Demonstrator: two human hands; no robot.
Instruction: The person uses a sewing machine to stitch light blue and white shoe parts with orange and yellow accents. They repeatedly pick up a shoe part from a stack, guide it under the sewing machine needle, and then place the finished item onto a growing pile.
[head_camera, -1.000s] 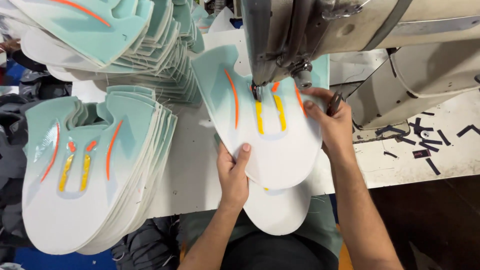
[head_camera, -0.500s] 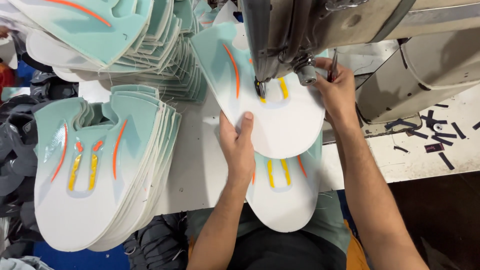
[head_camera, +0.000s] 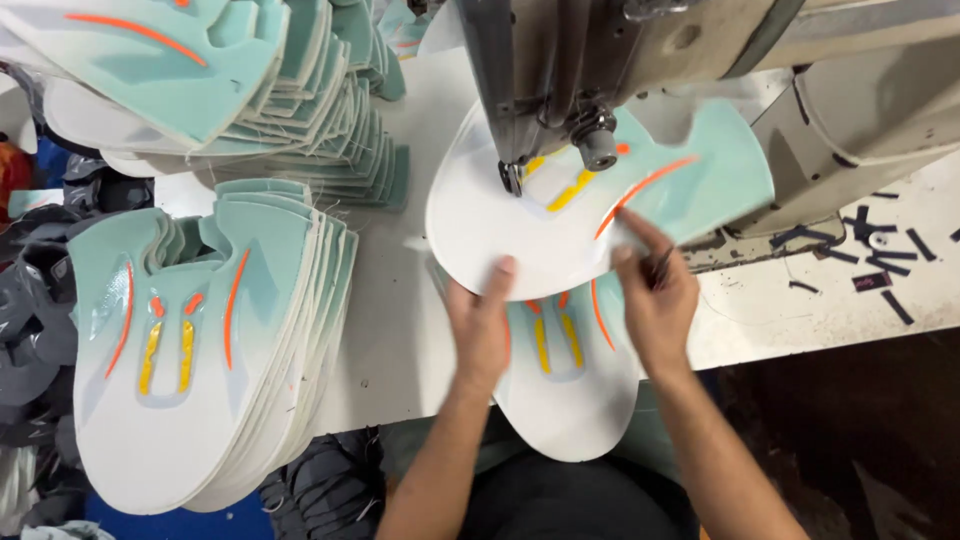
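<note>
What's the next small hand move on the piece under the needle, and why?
Probably keep turning the white-and-mint shoe upper panel under the sewing machine's needle foot. The foot sits near the panel's curved white edge, and the left hand and right hand both press it flat.

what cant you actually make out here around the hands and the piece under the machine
- Needle point, head view: hidden behind the sewing machine head where it meets the shoe upper piece.
- Second upper piece, head view: its top is covered by the piece above and by the left hand and right hand.
- Small dark thing at the right hand's fingers: too small to identify.
- Upper stack: cut off by the top edge.
</note>
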